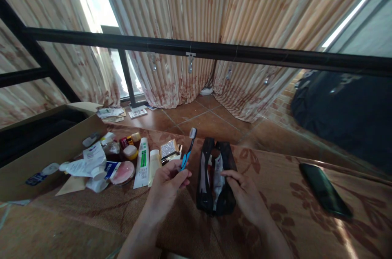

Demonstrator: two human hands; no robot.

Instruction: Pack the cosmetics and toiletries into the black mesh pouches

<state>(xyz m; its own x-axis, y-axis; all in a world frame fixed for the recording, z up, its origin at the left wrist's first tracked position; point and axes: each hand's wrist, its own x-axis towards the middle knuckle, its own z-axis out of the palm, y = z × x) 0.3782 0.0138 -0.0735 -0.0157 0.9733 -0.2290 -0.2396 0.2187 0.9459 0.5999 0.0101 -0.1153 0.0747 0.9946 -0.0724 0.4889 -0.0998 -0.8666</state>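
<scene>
My left hand (171, 181) is closed round the handle of a blue and black toothbrush (187, 155), its bristle head tilted up and away from me. Just right of it lies a black pouch (228, 157), unzipped along the top, with a white tube (218, 175) and a reddish item inside. The fingers of my right hand (241, 191) are curled at the pouch's right edge, thumb and index finger gripping its rim. Left of my left hand are a cream-coloured tube (154, 163), a white and green tube (143, 165) and a glittery compact (169, 150).
Several toiletries crowd the left, among them a round pink container (122, 173) and a white tube (78, 167). A cardboard box (18, 177) stands at far left. A phone (326, 191) lies on the brown patterned cloth (269, 181). A black metal rail (171, 45) crosses ahead.
</scene>
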